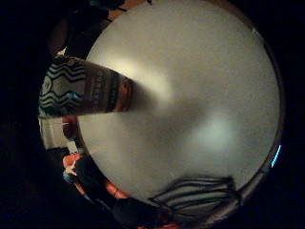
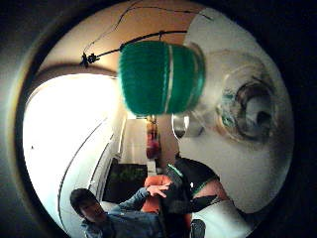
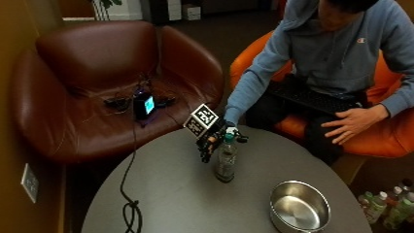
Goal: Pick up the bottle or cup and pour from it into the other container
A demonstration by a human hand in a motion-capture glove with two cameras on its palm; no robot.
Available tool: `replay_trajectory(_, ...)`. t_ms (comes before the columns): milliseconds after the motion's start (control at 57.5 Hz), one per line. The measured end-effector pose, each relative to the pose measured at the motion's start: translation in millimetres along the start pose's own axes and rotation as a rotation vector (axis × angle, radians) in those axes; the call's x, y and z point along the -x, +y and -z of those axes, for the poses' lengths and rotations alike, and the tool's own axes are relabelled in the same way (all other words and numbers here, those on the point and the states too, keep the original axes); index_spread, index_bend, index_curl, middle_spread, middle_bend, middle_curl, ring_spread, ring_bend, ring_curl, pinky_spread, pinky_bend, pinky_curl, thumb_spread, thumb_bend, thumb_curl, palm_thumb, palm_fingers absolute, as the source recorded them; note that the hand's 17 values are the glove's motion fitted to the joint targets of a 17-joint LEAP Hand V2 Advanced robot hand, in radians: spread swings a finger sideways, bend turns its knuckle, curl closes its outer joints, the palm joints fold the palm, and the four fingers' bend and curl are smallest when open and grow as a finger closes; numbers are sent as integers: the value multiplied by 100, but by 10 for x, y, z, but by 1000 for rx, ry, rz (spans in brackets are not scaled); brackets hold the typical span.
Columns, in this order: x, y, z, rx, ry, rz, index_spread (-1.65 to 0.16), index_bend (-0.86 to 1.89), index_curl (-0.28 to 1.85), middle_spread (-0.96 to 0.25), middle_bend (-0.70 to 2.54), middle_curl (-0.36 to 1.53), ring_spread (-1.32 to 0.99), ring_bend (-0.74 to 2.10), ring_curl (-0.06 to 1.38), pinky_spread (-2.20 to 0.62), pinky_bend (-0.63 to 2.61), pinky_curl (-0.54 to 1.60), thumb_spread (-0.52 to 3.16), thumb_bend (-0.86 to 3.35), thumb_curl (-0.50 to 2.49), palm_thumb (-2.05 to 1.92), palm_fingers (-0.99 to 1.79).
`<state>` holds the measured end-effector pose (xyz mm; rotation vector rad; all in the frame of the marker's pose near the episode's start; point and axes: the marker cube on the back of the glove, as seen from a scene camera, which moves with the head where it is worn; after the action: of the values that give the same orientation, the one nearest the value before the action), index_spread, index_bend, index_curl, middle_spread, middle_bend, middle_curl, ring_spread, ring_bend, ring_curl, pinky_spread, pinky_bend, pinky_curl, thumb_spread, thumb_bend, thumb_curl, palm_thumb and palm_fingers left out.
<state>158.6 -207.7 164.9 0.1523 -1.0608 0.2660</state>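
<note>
**Gloved hand at the bottle, pot waiting at lower right**

Filling the lower half of the outside view: a round grey table (image 3: 175,194), bare across its middle. Sitting behind it at upper left, a brown leather armchair (image 3: 97,82), carrying a small lit device (image 3: 144,105) and tangled cables on its seat. Occupying the upper right, an orange chair (image 3: 382,131) with a seated person in a blue hooded top (image 3: 323,48), reaching the right arm down toward the table centre and resting the bare left hand (image 3: 353,121) on the lap.

Standing near the lower right edge of the table, well apart from the bottle: a shiny metal pot (image 3: 300,207), upright, showing nothing inside.

Trailing down the left part of the table, a black cable (image 3: 131,204), knotting near the lower edge.

Standing upright just above the table's centre: a clear plastic bottle (image 3: 226,162) with a green cap (image 3: 228,137), base on the table. Wrapping against its upper part from the left, the gloved right hand (image 3: 212,141), fingers curling at the neck; whether actually gripping or only touching, impossible to tell from here.

Looming large in the thumb side palm view, the same green cap (image 2: 161,77) with the clear shoulder beside it.

Clustering at the far lower right on the floor, several small bottles (image 3: 388,204).
</note>
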Motion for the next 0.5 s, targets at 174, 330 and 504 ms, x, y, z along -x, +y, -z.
replay_trajectory(174, 3, -121, -148, -41, -108, 100, -41, 11, 8, -13, 26, 34, -12, 60, 31, 21, 69, 35, 81, -2, 34, 56, 16)
replay_trajectory(330, 543, -560, -258, -137, -201, 51, -33, 30, 20, -9, 43, 39, -14, 60, 29, 15, 41, 26, 80, 7, 42, 84, 78)
replay_trajectory(504, 392, -470, -348, -201, -174, 68, -25, 26, 31, -8, 42, 41, -16, 54, 33, 1, 29, 28, 59, 2, 51, 96, 104)
